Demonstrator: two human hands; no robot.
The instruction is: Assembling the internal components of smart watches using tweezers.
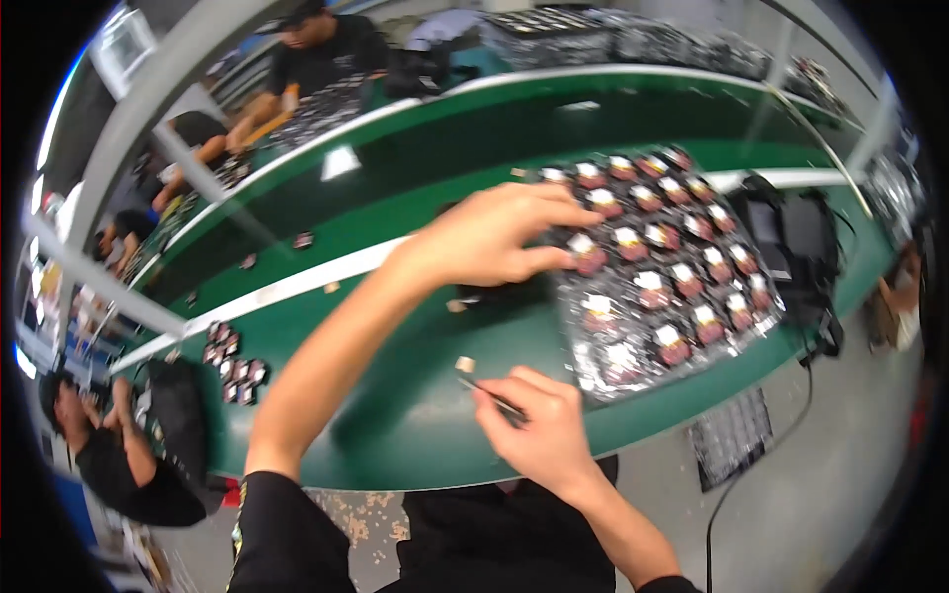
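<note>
A clear plastic tray lies on the green table, its pockets holding rows of small dark-red parts with white tops. My left hand reaches over the tray's left edge. Its thumb and forefinger are spread apart beside the parts there, and I see nothing held between them; contact with a part is unclear. Lower down, my right hand grips dark tweezers pointing up and left. At their tip is a small beige piece. A dark object behind my left wrist is mostly hidden.
Small dark parts sit in a cluster at left. Beyond a white rail runs a green conveyor belt with a few parts. A black bag-like item and cable are at right; another tray is below the table edge. Several people work nearby.
</note>
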